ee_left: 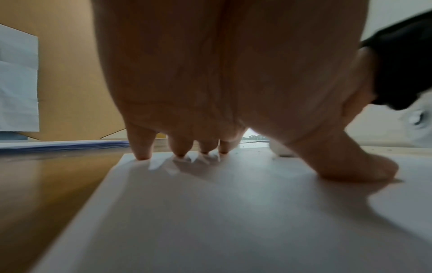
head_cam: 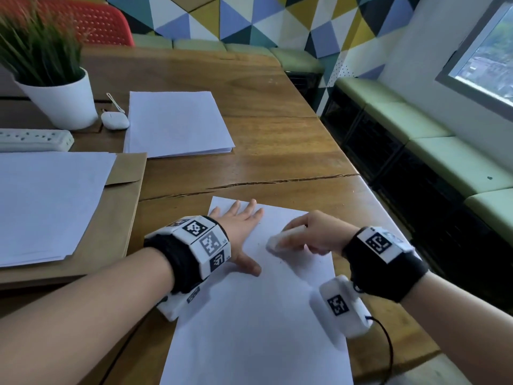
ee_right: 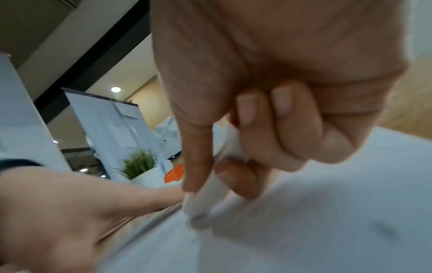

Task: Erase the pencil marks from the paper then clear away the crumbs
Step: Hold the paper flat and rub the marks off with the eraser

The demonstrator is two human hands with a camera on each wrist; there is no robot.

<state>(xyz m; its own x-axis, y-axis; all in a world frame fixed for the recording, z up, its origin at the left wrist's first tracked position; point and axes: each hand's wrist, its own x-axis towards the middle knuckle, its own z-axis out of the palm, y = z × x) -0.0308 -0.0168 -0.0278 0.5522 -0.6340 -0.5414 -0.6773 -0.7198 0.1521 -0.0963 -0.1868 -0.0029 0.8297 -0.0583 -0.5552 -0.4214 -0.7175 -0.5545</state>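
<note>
A white sheet of paper lies on the wooden table in front of me. My left hand presses flat on its upper left part, fingers spread and straight, as the left wrist view shows from under the palm. My right hand pinches a white eraser between thumb and fingers, its tip on the paper. The right wrist view shows the eraser blurred against the sheet. A few dark crumbs dot the paper near the eraser.
A stack of white sheets lies further back. Another stack rests on a brown envelope at the left. A potted plant, a white earbud case and a power strip stand at the back left. The table edge runs close on the right.
</note>
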